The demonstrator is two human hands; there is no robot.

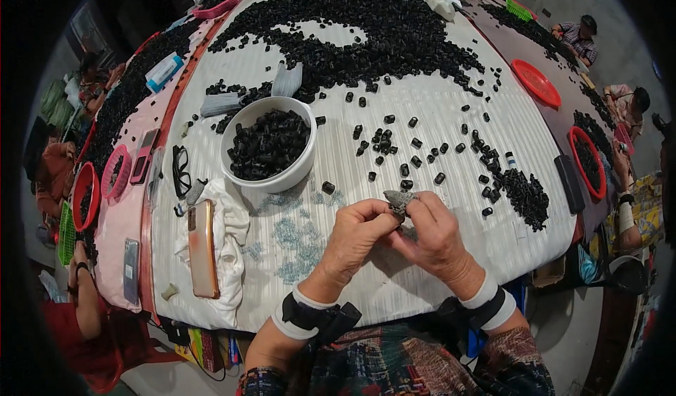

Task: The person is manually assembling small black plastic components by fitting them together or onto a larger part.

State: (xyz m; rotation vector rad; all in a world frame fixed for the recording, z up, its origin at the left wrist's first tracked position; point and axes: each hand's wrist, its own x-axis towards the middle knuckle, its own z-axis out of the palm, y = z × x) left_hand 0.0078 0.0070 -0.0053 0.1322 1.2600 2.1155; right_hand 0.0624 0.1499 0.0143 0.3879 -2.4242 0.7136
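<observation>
My left hand and my right hand meet over the near middle of the table, fingertips pinched together. Between them is a small grey speckled piece, crumpled and pointed at one end; its exact kind is not clear. Thumbs and fingers of both hands close on it, and they hide its lower part. Just beyond lie loose short black cylindrical plastic pieces. A white bucket filled with such black pieces stands to the left. Small clear bits are scattered beside my left hand.
A large heap of black pieces covers the far table. Small dark parts are piled right. A phone on white cloth and black glasses lie left. Other people sit at both side tables with red baskets.
</observation>
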